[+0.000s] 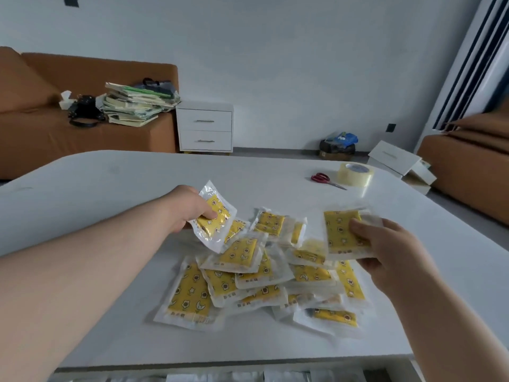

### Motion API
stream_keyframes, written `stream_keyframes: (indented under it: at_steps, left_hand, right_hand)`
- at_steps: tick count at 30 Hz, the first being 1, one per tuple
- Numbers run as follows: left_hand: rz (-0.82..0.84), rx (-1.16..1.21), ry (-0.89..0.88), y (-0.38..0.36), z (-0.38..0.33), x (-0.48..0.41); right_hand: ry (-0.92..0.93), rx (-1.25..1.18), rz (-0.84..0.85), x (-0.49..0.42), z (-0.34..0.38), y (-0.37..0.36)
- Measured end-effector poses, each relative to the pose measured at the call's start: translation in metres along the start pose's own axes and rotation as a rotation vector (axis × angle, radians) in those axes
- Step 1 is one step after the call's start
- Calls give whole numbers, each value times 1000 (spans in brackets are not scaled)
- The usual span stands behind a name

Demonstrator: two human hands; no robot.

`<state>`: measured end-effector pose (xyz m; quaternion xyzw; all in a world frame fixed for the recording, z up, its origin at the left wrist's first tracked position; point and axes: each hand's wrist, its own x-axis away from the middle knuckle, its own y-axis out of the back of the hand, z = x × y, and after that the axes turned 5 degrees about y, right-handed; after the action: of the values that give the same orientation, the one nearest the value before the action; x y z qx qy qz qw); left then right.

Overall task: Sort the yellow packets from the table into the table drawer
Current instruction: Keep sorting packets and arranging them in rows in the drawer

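White rounded table point(110, 188) bore a heap of yellow patterned packets in clear plastic point(261, 279), left hand point(190, 208) pinched one packet point(213, 216), right hand point(391, 249) pinched another point(341, 232), both raised over the heap, open drawer point(220, 377) at near edge.

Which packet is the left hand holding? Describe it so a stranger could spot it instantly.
Start at the white table and find the pile of yellow packets at its middle. Above the pile's far left edge, the left hand pinches one packet. Unlike its neighbours, it is lifted and tilted, not lying flat.
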<state>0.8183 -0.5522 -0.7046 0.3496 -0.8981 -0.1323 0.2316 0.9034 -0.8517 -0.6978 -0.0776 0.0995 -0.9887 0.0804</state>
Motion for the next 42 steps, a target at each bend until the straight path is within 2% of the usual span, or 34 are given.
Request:
stream_keyframes:
  at_steps: [4,11,20,24,30,32,34,38,42]
  left_hand:
    - [-128,-334,-40,-23,4,-12]
    - [-151,-658,-4,-40,4,-1]
    - [-161,-766,-1,-45,-7,0]
    - [-147,-565,24,-40,-7,1]
    - [-132,137,-15,12,-8,10]
    - [-132,357,-23,31,-6,31]
    - [-111,517,-18,45,4,58]
    - [-98,639,21,62,36,90]
    - [-130,711,65,73,48,99]
  right_hand:
    - [24,8,17,-4,-5,-4]
    - [70,66,80,0,-10,-15]
    - [101,127,83,0,-21,-18]
    - [93,149,89,0,-24,-21]
    - [104,359,139,11,-22,-42]
    - [97,430,215,19,-19,-64]
    - [9,474,294,25,-21,-93]
    - [-97,708,294,29,-38,-136]
    - [66,1193,237,29,-47,-138]
